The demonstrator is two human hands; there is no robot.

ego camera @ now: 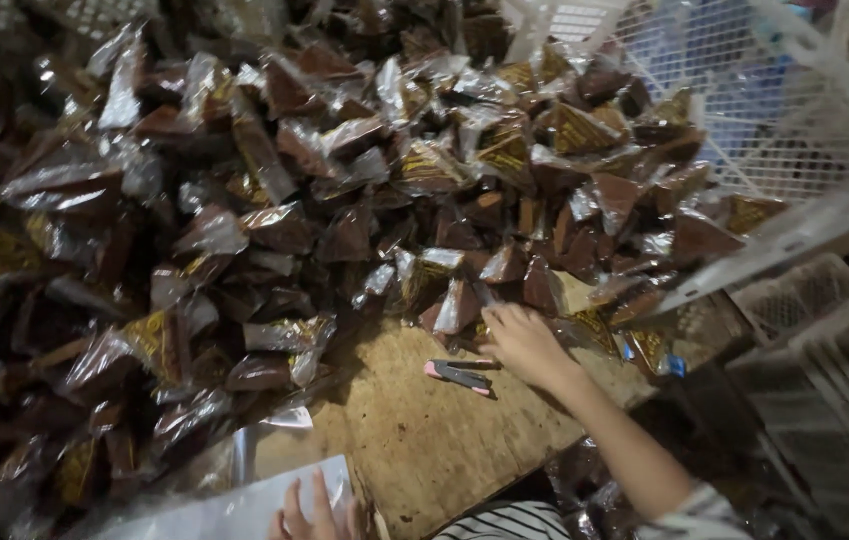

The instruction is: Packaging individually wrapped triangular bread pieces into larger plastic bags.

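A big heap of brown wedge-shaped pieces in clear shiny wrappers (274, 200) covers most of a wooden board (424, 440). My right hand (522, 345) reaches forward to the heap's near edge. Its fingers curl among the packets there, and whether they grip one is hidden. A pink and black utility knife (459, 376) lies on the board just left of that hand. My left hand (309, 515) shows at the bottom edge, fingers spread, resting on a flat pale plastic bag (234, 510).
White plastic lattice crates (794, 110) stand tilted at the upper right, and more of them (824, 370) sit at the right edge. More wrapped pieces lie by my right forearm at the bottom right. A striped sleeve (504, 522) shows at the bottom.
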